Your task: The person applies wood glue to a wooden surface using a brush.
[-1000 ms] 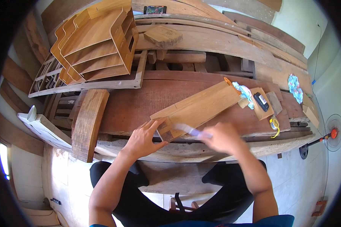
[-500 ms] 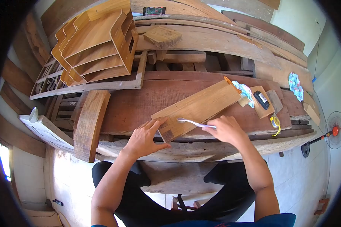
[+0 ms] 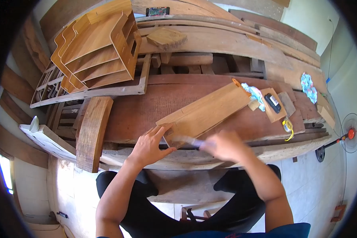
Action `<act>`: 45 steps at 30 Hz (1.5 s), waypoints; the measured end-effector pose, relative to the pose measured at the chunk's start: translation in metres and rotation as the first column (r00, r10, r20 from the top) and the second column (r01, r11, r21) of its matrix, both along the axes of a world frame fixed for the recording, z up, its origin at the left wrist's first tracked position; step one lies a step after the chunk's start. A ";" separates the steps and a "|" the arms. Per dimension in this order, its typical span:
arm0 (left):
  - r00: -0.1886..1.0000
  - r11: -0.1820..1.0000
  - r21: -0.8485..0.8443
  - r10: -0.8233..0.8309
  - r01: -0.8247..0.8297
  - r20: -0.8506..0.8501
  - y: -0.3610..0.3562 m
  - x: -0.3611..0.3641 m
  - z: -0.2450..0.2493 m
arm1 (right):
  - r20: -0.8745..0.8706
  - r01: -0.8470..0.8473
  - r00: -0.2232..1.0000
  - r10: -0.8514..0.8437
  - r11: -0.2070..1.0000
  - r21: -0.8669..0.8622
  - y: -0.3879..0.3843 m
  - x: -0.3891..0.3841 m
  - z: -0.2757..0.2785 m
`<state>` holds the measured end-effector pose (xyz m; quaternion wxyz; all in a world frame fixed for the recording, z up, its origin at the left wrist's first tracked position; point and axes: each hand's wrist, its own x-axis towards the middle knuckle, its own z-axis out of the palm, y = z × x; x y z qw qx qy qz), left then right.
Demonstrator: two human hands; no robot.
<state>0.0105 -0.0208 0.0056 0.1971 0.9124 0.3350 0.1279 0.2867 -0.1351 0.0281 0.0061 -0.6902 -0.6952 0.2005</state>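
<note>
A long light-brown wooden board (image 3: 210,110) lies slanted across a reddish-brown plank. My left hand (image 3: 147,146) grips its lower left end, the fingers over the end and the thumb by the near edge. In my right hand (image 3: 226,146), blurred by motion, is a toothbrush (image 3: 195,142) with a pale handle. Its head points left at the board's near end, close to my left hand. Blur hides whether the bristles touch the wood.
A wooden tiered tray (image 3: 97,47) stands at back left, with a wood block (image 3: 166,38) to its right. Right of the board are a crumpled cloth (image 3: 253,94), a black object (image 3: 272,103) on a small board, and a tape measure (image 3: 287,126). A thick timber (image 3: 94,133) lies left.
My right hand has moved down and slightly left with the toothbrush, whose head is now lower at the board's near corner. My left hand stays at the board's end.
</note>
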 end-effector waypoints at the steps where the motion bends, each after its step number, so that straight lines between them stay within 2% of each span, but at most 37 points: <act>1: 1.000 1.000 -0.003 0.001 -0.001 0.008 -0.001 0.000 0.001 | -0.065 0.159 0.985 -0.160 0.987 -0.008 0.010 0.014 0.005; 2: 1.000 1.000 -0.002 0.002 -0.002 0.011 -0.001 -0.002 -0.001 | 0.044 0.234 0.970 -0.239 0.967 0.106 0.018 0.031 0.000; 4: 1.000 1.000 0.004 0.001 -0.001 0.026 0.000 -0.003 -0.004 | 0.107 0.225 0.962 -0.253 0.949 0.220 0.013 0.027 -0.001; 7: 1.000 1.000 0.008 -0.003 0.003 0.004 0.001 -0.002 -0.006 | -0.027 -0.144 0.989 0.148 0.981 0.129 -0.007 -0.016 -0.013; 10: 1.000 0.999 -0.040 0.028 -0.028 -0.006 -0.001 0.000 -0.001 | -0.001 0.108 0.994 -0.110 0.980 0.164 0.007 0.005 -0.006; 12: 1.000 0.999 -0.035 0.027 -0.028 -0.010 -0.003 -0.002 -0.002 | 0.175 0.189 0.947 -0.269 0.909 0.372 0.017 0.028 -0.020; 14: 1.000 1.000 -0.014 0.024 -0.024 -0.003 0.000 0.000 -0.004 | 0.103 0.125 0.981 -0.162 0.947 0.294 0.005 0.002 -0.008; 15: 1.000 1.000 0.001 0.022 -0.022 -0.005 0.001 0.001 -0.006 | 0.011 0.007 1.000 -0.010 0.971 0.240 0.001 -0.007 -0.014; 16: 1.000 1.000 0.012 0.017 -0.017 -0.017 0.001 -0.001 -0.008 | 0.020 -0.110 0.994 0.110 0.928 0.356 -0.002 -0.016 -0.028; 18: 1.000 1.000 -0.011 0.003 -0.003 -0.021 0.001 0.000 -0.007 | 0.081 -0.034 0.997 0.006 0.933 0.357 0.005 -0.005 -0.028; 19: 1.000 1.000 -0.020 0.005 -0.005 -0.012 0.000 0.001 -0.005 | 0.093 0.121 0.983 -0.158 0.941 0.317 0.016 0.002 -0.020; 20: 1.000 1.000 -0.021 0.012 -0.013 -0.023 -0.002 0.000 -0.005 | 0.126 0.119 0.972 -0.200 0.874 0.471 0.023 0.015 -0.033; 22: 0.999 1.000 -0.014 0.021 -0.021 -0.038 -0.003 0.002 -0.004 | 0.178 0.116 0.966 -0.190 0.926 0.359 0.020 0.004 -0.017; 23: 0.999 1.000 -0.007 0.024 -0.024 -0.026 -0.003 0.003 -0.004 | 0.105 0.053 0.990 -0.097 0.931 0.362 0.016 -0.002 -0.023; 24: 0.999 1.000 -0.004 0.022 -0.022 -0.023 -0.003 0.003 -0.006 | -0.010 0.059 0.998 -0.058 0.979 0.196 0.015 -0.015 -0.014; 26: 1.000 1.000 -0.008 0.012 -0.012 -0.026 -0.001 0.002 -0.007 | 0.065 0.008 0.997 -0.030 0.952 0.307 0.015 -0.013 -0.016; 28: 1.000 1.000 -0.030 0.006 -0.006 -0.017 -0.001 0.002 -0.007 | 0.128 0.166 0.969 -0.212 0.939 0.301 0.030 0.004 -0.010; 32: 1.000 1.000 0.012 0.012 -0.012 -0.002 -0.002 0.002 -0.009 | 0.050 -0.004 0.999 -0.008 0.971 0.240 0.014 -0.013 -0.007; 33: 1.000 1.000 0.002 0.013 -0.013 -0.007 -0.002 0.003 -0.009 | 0.037 -0.111 0.994 0.105 0.914 0.390 0.011 -0.017 -0.011; 36: 1.000 1.000 -0.005 0.003 -0.003 -0.023 -0.002 0.003 -0.009 | 0.078 0.165 0.978 -0.192 0.948 0.273 0.023 0.002 -0.004; 37: 1.000 1.000 0.001 0.003 -0.003 -0.020 -0.003 0.004 -0.008 | 0.166 0.113 0.966 -0.196 0.904 0.413 0.026 0.010 -0.016; 40: 1.000 1.000 0.018 -0.013 0.012 0.016 -0.002 0.003 -0.009 | 0.106 -0.005 0.994 -0.023 0.966 0.260 0.003 -0.017 -0.007; 41: 1.000 1.000 0.015 -0.010 0.010 0.012 -0.001 0.004 -0.006 | 0.025 -0.111 0.994 0.108 0.968 0.227 -0.003 -0.022 -0.013; 44: 1.000 1.000 -0.006 -0.007 0.007 -0.015 -0.004 0.002 -0.004 | 0.010 0.135 0.990 -0.139 0.972 0.191 0.011 -0.002 0.001; 45: 1.000 1.000 -0.007 -0.003 0.003 -0.015 -0.004 0.002 -0.004 | 0.059 0.224 0.967 -0.246 0.940 0.256 0.018 0.011 -0.002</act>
